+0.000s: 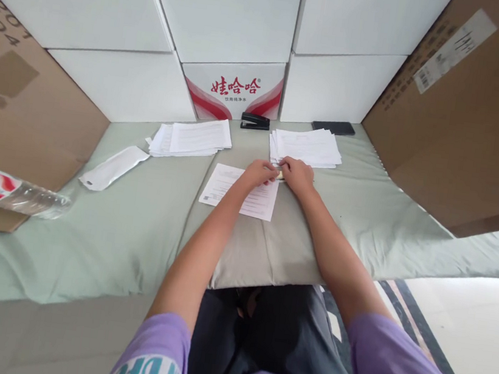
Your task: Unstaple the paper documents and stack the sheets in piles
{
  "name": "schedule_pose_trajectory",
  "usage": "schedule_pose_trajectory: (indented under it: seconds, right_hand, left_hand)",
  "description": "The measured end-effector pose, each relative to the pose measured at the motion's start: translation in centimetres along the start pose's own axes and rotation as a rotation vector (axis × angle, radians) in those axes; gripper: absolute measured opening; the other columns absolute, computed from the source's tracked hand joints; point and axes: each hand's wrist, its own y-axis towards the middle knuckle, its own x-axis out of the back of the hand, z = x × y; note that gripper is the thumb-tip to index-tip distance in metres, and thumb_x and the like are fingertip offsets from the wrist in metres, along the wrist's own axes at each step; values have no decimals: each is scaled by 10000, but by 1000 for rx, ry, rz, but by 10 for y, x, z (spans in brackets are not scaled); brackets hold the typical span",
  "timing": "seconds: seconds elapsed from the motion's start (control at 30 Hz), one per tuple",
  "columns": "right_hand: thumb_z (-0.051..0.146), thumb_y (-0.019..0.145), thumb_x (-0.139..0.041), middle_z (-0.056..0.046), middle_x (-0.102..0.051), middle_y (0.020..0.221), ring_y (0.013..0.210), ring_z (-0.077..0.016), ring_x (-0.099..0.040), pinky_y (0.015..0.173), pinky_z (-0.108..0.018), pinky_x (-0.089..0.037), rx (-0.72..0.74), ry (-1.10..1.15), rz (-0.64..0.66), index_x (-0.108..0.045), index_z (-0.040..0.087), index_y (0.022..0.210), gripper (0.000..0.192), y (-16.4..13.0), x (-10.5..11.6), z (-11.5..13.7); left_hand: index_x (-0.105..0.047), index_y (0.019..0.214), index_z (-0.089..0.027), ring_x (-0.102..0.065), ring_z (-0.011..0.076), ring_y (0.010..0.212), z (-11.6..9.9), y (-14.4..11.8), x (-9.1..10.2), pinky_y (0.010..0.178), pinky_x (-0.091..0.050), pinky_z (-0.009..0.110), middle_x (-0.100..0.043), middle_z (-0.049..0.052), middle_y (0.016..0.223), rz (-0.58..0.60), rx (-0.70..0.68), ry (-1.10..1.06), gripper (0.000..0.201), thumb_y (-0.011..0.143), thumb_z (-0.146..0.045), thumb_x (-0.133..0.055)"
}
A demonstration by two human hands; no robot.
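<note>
Both hands meet at the top right corner of a printed sheet [240, 191] lying flat on a grey cushion [269, 245]. Left hand [260, 173] presses down, fingers curled, steadying the paper. Right hand [297, 175] appears closed on a small pale object, identity unclear. Two paper stacks [305, 146] [194, 138] and a black stapler [255, 121] lie just beyond, within reach.

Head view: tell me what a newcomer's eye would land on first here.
First, two bare forearms reaching to mid-frame, where the left hand and right hand meet at the top right corner of a printed sheet lying on a grey cushion. Just beyond lie two paper stacks, the left stack and the right stack, with a black stapler between them. Behind stands a white carton with red lettering.
</note>
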Motion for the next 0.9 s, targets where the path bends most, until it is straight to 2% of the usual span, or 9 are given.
schedule_pose_trajectory:
  seconds: [0.07,0.23,0.43,0.53,0.63,0.8,0.9]
  right_hand:
    - [245,929,-424,-51,-762,1065,981,-240,-644,816,-330,-390,7,-7,7,-742,297,1076,355,1,0,-1]
    - [244,920,-433,-42,-764,1065,960,-237,-646,800,-328,-387,1,-4,23,-749,304,1054,348,2,-1,-1]
    - [230,915,-443,-58,-764,1064,980,-245,-643,828,-345,-384,-5,-3,64,-752,283,1033,335,5,0,1]
    - [237,918,-446,-56,-760,1071,995,-247,-638,846,-351,-383,-11,-9,78,-751,284,1027,326,6,1,2]
    - [217,908,-449,-56,-760,1049,996,-249,-631,871,-361,-374,-4,-28,94,-753,276,996,322,5,2,6]
    - [165,884,-448,-69,-764,1015,988,-253,-629,913,-389,-330,3,-23,99,-749,250,951,321,4,-1,11]
    - [163,879,-432,-73,-762,991,982,-262,-627,901,-387,-326,23,-7,30,-748,245,934,331,3,-7,7]
  left_hand:
    - [-591,828,-195,-527,103,542,-8,9,-6,513,-308,237,-671,16,677,76,74,-25,223,747,-293,-773]
    - [-528,745,-201,-519,93,513,-14,12,0,480,-236,226,-645,3,633,153,170,-151,279,696,-239,-800]
    - [-495,701,-187,-511,86,523,-20,4,-8,512,-320,228,-618,8,618,35,187,-78,254,799,-180,-729]
    - [-498,707,-190,-501,91,528,-21,2,-11,541,-331,242,-598,-6,608,31,188,-76,240,826,-171,-705]
    - [-515,712,-196,-486,99,518,-21,5,-11,559,-322,260,-592,-11,604,30,198,2,227,796,-180,-726]
    - [-554,687,-193,-564,151,566,-23,16,-9,604,-369,300,-639,26,630,47,218,192,190,693,-115,-727]
    - [-556,635,-184,-580,164,586,-21,22,-7,623,-392,306,-614,28,575,53,161,101,206,655,-72,-728]
